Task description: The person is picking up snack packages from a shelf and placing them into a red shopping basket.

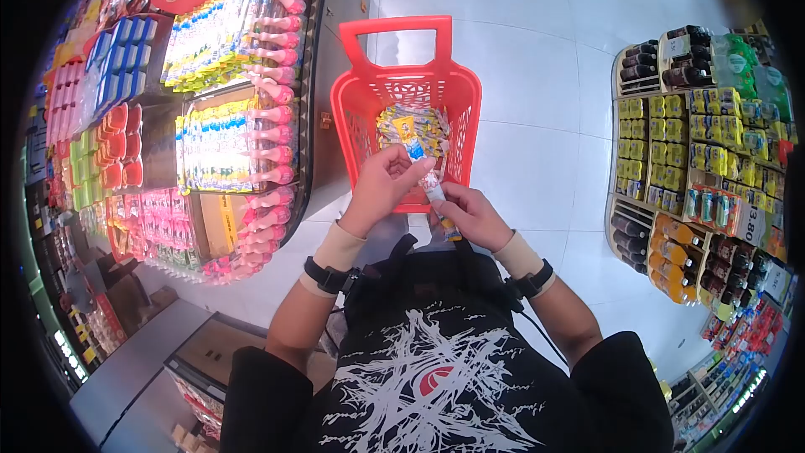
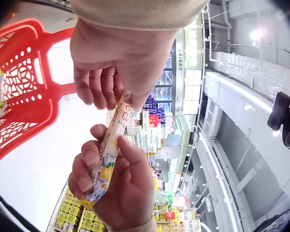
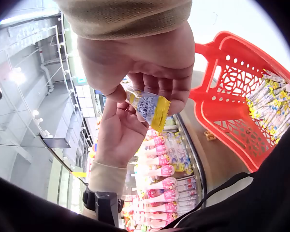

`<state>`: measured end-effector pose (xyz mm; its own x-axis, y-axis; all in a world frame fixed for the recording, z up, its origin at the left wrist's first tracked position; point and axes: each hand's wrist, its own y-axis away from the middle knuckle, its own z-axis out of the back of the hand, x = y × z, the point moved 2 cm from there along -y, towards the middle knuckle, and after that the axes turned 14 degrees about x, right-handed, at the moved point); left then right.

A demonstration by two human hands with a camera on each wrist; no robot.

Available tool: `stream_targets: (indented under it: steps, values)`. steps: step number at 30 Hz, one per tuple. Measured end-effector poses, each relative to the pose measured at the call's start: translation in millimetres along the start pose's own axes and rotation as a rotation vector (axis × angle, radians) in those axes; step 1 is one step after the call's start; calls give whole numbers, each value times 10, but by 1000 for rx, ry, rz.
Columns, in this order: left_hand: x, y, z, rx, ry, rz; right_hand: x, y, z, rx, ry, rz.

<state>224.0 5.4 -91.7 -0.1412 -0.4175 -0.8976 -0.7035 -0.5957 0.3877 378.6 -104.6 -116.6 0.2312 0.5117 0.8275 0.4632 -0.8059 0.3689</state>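
Observation:
A long, slim snack packet [image 1: 433, 188] with a white middle and a blue-and-yellow printed end slants between both hands above a red shopping basket [image 1: 342, 113]. The right hand [image 1: 474, 216] grips it, fingers curled round its lower part and thumb along it in the left wrist view. At its upper end, the left hand [image 1: 386, 191] pinches the wrapper between thumb and fingers. In the right wrist view the packet's yellow crimped end [image 3: 160, 114] sticks out below the right hand. Many similar packets [image 3: 271, 104] lie piled inside the basket.
At left stands a display with more packets [image 1: 220, 147] and pink bottle-shaped items [image 1: 281, 109] along its edge. Shelves at right hold yellow cans [image 1: 667, 130] and orange drink bottles [image 1: 671, 260]. Pale floor tiles [image 1: 537, 67] lie between them.

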Motion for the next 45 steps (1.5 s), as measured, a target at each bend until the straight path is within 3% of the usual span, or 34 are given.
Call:
stream_targets:
  steps: [7, 14, 29, 37, 42, 45]
  values:
    - [-212, 314, 128, 74, -15, -23, 337, -79, -348, 0, 17, 120]
    - [-354, 528, 386, 85, -38, -148, 524, -240, -682, -35, 41, 115]
    - [-758, 950, 741, 122, -80, -213, 824, -444, -1206, -91, 194, 167]
    - [-596, 1116, 998, 109, -90, -262, 769, -576, -1417, -88, 347, 164]
    - [-584, 1289, 1159, 136, -79, -255, 769, -672, -1601, -105, 318, 184]
    - [-548, 1346, 1262, 126, -5, -341, 699, -751, -1644, -101, 281, 155]
